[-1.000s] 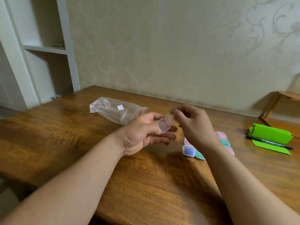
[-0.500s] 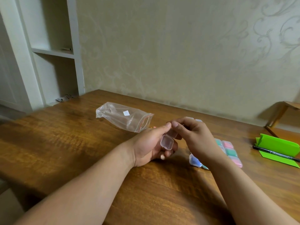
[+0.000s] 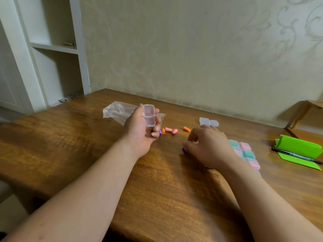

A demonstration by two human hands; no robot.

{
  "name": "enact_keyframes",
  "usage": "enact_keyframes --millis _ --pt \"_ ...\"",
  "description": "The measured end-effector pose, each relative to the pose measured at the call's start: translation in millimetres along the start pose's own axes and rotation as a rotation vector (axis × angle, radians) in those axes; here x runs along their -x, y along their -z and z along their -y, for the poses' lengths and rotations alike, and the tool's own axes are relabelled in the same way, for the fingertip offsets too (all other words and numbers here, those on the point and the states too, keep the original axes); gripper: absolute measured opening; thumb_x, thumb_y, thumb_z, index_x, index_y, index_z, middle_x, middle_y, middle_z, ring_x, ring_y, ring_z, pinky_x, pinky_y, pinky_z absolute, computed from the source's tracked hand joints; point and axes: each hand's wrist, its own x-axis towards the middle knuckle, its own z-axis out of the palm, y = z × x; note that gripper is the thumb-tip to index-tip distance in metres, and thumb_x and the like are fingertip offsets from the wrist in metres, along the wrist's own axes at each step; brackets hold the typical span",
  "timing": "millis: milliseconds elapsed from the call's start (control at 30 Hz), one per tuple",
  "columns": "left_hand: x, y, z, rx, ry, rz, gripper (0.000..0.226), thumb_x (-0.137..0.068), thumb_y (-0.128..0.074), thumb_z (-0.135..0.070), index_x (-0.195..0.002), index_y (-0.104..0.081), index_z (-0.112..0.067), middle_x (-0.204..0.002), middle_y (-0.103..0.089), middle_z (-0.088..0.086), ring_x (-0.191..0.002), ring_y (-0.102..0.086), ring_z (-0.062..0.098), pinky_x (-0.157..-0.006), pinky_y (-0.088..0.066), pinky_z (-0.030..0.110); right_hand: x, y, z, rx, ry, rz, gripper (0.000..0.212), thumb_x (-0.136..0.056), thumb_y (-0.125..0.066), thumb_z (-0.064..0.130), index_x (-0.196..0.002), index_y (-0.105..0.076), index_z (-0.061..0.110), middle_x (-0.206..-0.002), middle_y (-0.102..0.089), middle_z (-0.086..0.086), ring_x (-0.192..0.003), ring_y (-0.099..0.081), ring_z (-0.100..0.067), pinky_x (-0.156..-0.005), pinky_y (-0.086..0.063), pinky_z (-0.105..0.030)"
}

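My left hand [image 3: 139,131] is raised palm up and grips a small clear plastic case [image 3: 149,115] with its lid swung open; the case looks empty. Lower on the wooden table [image 3: 70,137], my right hand [image 3: 208,147] is palm down, and its curled fingertips pinch a small purple earplug [image 3: 185,149], mostly hidden. Loose earplugs lie between the hands: two orange [image 3: 186,129], two pink [image 3: 168,129] and a purple one [image 3: 160,132] beside my left fingers.
A crumpled clear zip bag [image 3: 117,110] lies behind my left hand. Another open clear case [image 3: 208,122] sits farther back. Several shut cases with pink and teal contents [image 3: 244,152] lie in rows by my right wrist. A green folded card [image 3: 300,149] with a black pen [image 3: 297,155] is at right.
The case came open between both hands. My right hand let go and dropped to the table onto the purple earplug. My left hand lifted the open case. Loose earplugs are now in view.
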Motion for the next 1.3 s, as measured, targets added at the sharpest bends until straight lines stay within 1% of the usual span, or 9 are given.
enact_keyframes --millis 300,367,467,600,767,967,1067,1233,1300 --pt "5 -3 2 -0.021 0.019 0.12 0.044 -0.112 -0.047 -0.042 -0.132 -0.072 -0.011 -0.105 -0.07 0.012 -0.093 -0.066 0.024 -0.074 -0.057 0.035 2 -2 7 -0.053 0.041 0.025 0.012 -0.098 -0.065 0.042 -0.101 -0.073 0.033 -0.104 -0.065 0.009 -0.102 -0.058 -0.015 -0.092 -0.057 -0.041" --pt "4 -2 2 -0.012 0.048 0.136 0.047 -0.112 -0.046 -0.042 -0.135 -0.07 -0.008 -0.105 -0.067 0.012 -0.09 -0.064 0.023 -0.074 -0.058 0.034 1 -4 5 -0.092 0.028 -0.039 0.013 -0.099 -0.064 0.039 -0.103 -0.073 0.031 -0.105 -0.069 0.009 -0.099 -0.06 -0.015 -0.083 -0.056 -0.035" --pt "5 -3 7 -0.059 0.088 0.158 0.055 -0.112 -0.042 -0.049 -0.135 -0.069 -0.006 -0.102 -0.065 0.012 -0.082 -0.062 0.02 -0.069 -0.055 0.031 -1 -4 4 -0.263 -0.031 -0.153 0.011 -0.103 -0.063 0.036 -0.107 -0.07 0.028 -0.099 -0.071 0.01 -0.088 -0.062 -0.013 -0.062 -0.042 -0.021" --pt "8 -9 18 -0.158 0.147 0.24 0.061 -0.113 -0.039 -0.053 -0.135 -0.068 -0.003 -0.096 -0.066 0.011 -0.078 -0.063 0.019 -0.066 -0.053 0.03 -4 -2 -3 -0.512 -0.083 -0.26 0.012 -0.106 -0.064 0.032 -0.111 -0.067 0.022 -0.088 -0.067 0.016 -0.078 -0.061 -0.003 -0.061 -0.045 -0.021" --pt "11 -16 26 -0.242 0.202 0.297 0.062 -0.114 -0.032 -0.058 -0.126 -0.066 -0.008 -0.094 -0.068 0.01 -0.075 -0.063 0.018 -0.064 -0.054 0.03 -4 4 -2 -0.577 -0.062 -0.374 0.008 -0.103 -0.068 0.029 -0.106 -0.07 0.022 -0.085 -0.064 0.02 -0.08 -0.059 0.004 -0.062 -0.037 -0.007" --pt "11 -15 30 -0.198 0.204 0.361 0.059 -0.115 -0.029 -0.056 -0.136 -0.064 -0.013 -0.096 -0.07 0.008 -0.076 -0.066 0.019 -0.066 -0.057 0.032 6 -3 20 -0.453 0.187 -0.296 0.004 -0.096 -0.074 0.027 -0.1 -0.077 0.027 -0.103 -0.057 0.011 -0.092 -0.059 -0.006 -0.075 -0.047 -0.024" --pt "12 -16 29 -0.193 0.198 0.372 0.058 -0.116 -0.028 -0.054 -0.137 -0.064 -0.014 -0.096 -0.068 0.01 -0.075 -0.064 0.018 -0.071 -0.056 0.034 7 -8 22 -0.4 0.212 -0.235 0.008 -0.096 -0.076 0.027 -0.103 -0.079 0.027 -0.105 -0.053 0.011 -0.098 -0.056 -0.01 -0.081 -0.051 -0.033" --pt "10 -16 30 -0.192 0.186 0.368 0.063 -0.116 -0.028 -0.055 -0.147 -0.059 -0.01 -0.113 -0.062 0.017 -0.08 -0.063 0.019 -0.074 -0.058 0.035 8 -8 25 -0.438 0.208 -0.266 0.012 -0.096 -0.077 0.031 -0.106 -0.081 0.026 -0.105 -0.055 0.011 -0.098 -0.058 -0.011 -0.081 -0.055 -0.037" --pt "10 -15 30 -0.201 0.183 0.37 0.065 -0.116 -0.027 -0.055 -0.147 -0.059 -0.008 -0.107 -0.064 0.015 -0.078 -0.064 0.018 -0.07 -0.058 0.034 8 -9 25 -0.456 0.205 -0.262 0.01 -0.094 -0.078 0.033 -0.103 -0.082 0.027 -0.102 -0.054 0.011 -0.097 -0.058 -0.011 -0.08 -0.054 -0.038"
